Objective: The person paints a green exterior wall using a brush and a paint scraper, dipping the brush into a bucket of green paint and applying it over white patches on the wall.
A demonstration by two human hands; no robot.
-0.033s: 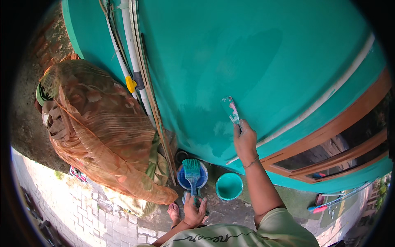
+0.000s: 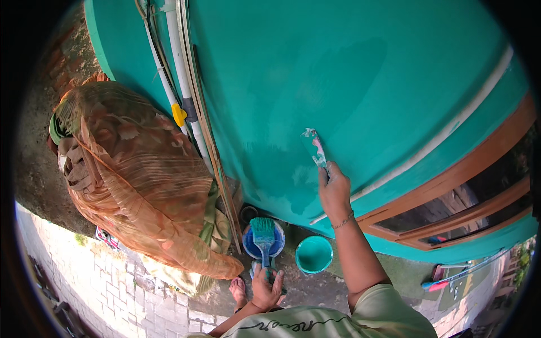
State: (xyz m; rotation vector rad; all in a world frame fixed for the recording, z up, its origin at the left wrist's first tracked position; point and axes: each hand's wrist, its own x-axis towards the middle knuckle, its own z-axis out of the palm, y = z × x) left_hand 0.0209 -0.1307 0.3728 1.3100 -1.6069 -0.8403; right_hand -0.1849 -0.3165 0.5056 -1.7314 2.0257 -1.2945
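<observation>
My right hand [image 2: 336,188] is closed round the handle of a putty knife [image 2: 316,151]. White and pink smears cover its blade, which lies against or just off the green wall [image 2: 338,84]; I cannot tell which. Lower down, my left hand [image 2: 267,290] grips a wide paintbrush [image 2: 263,236] by its handle, bristles up and coated in green paint. Behind the brush, a blue bucket [image 2: 276,248] stands on the ground. To its right is a pail of green paint [image 2: 314,254]. Darker, damp-looking patches mark the wall around the knife.
On the left bulges a large bundle under orange-brown netting [image 2: 135,174]. White pipes [image 2: 176,50] with a yellow valve [image 2: 179,115] and thin wooden strips [image 2: 205,118] run up the wall. A brown-framed window [image 2: 451,211] is at the right. Paving [image 2: 135,293] lies at the lower left.
My right hand and the putty knife have shifted slightly up and to the left along the wall. The left hand and paintbrush stay where they were.
</observation>
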